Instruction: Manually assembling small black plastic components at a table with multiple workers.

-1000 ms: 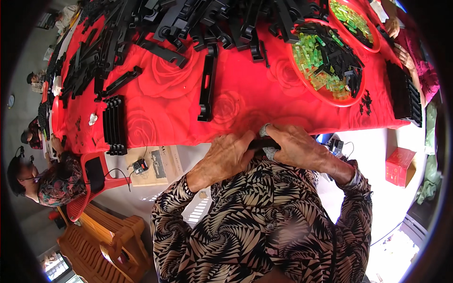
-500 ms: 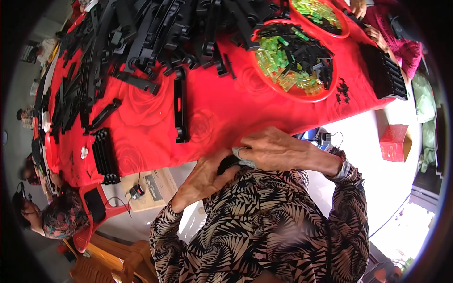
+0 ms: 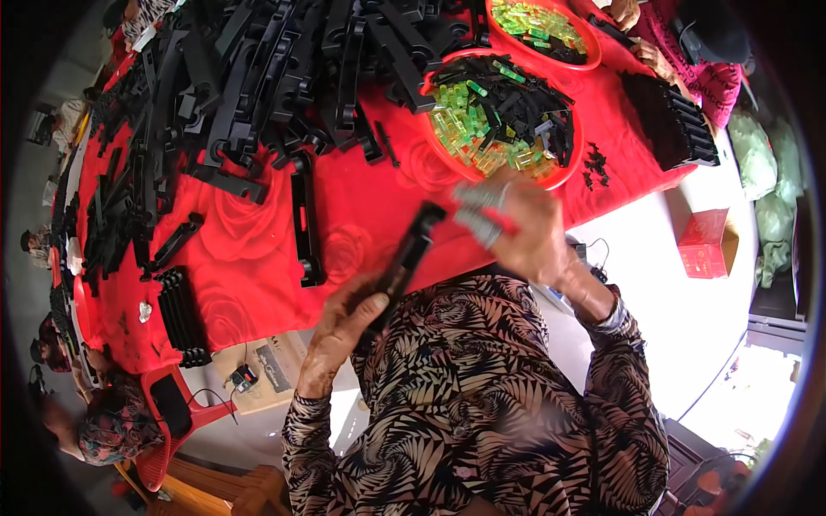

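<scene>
My left hand [image 3: 344,322] is closed round a long black plastic part [image 3: 404,258], held slanting up to the right above my lap at the table edge. My right hand [image 3: 520,228] is over the table edge just below a red basin [image 3: 564,176]. Its fingers have grey wrappings, look spread and are blurred by motion; nothing shows between them. Yellow-green clear vials [image 3: 456,129] and small black pieces [image 3: 525,107] fill the basin. Another long black part [image 3: 304,219] lies alone on the red tablecloth [image 3: 249,228].
A big heap of black parts [image 3: 292,69] covers the far left. Stacked black parts stand at the left edge [image 3: 182,318] and at the right [image 3: 680,129]. A second basin [image 3: 594,56] holds more vials. Other people's hands [image 3: 654,60] are at the far right. A red box [image 3: 705,245] lies beyond the table.
My hands were together at the table edge. The right one has moved up and right towards the basin, while the left has lifted the black part into view. The head view has shifted slightly.
</scene>
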Tool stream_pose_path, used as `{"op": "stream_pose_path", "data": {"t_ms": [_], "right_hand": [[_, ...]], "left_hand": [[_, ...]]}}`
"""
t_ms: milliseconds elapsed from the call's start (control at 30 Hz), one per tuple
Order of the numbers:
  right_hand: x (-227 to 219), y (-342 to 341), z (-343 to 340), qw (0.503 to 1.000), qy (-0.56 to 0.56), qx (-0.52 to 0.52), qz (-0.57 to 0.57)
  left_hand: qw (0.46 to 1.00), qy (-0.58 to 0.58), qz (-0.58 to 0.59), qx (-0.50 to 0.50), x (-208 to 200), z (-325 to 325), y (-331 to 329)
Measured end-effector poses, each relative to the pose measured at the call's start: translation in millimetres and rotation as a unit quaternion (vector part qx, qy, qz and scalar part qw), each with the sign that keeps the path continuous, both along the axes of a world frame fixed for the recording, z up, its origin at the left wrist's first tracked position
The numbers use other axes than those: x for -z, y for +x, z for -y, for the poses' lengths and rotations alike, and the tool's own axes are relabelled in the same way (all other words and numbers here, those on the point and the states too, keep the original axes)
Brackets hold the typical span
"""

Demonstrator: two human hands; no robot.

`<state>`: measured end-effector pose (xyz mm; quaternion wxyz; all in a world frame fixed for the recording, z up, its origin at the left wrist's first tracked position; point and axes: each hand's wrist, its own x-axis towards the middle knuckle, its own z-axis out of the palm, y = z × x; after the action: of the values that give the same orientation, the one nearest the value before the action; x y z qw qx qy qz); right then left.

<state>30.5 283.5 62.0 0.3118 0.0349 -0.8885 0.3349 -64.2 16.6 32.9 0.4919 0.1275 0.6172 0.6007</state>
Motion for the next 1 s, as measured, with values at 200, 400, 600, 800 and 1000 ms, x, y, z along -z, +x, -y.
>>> {"op": "stream_pose_path", "data": {"t_ms": [200,400,600,800,1000], "right_hand": [[33.5,-9.0,-63.9,0.970,0.180,0.152,0.067],[26.0,-32.0,-78.7,0.946,0.315,-0.006,0.075],[22.2,-40.3,-84.5,0.891,0.446,-0.031,0.082],[21.4,-41.3,-89.9,0.891,0.447,-0.048,0.068],[25.7,-22.5,-61.0,0.983,0.156,0.086,0.037]], "left_hand": [[0.980,0.107,0.124,-0.114,8.7,-15.6,-8.2],[0.964,0.150,0.176,-0.135,16.2,-26.4,-9.8],[0.959,0.171,0.176,-0.143,17.1,-25.8,-11.6],[0.976,0.121,0.124,-0.129,12.3,-31.3,-9.6],[0.980,0.103,0.076,-0.154,8.8,-41.6,-4.4]]}}
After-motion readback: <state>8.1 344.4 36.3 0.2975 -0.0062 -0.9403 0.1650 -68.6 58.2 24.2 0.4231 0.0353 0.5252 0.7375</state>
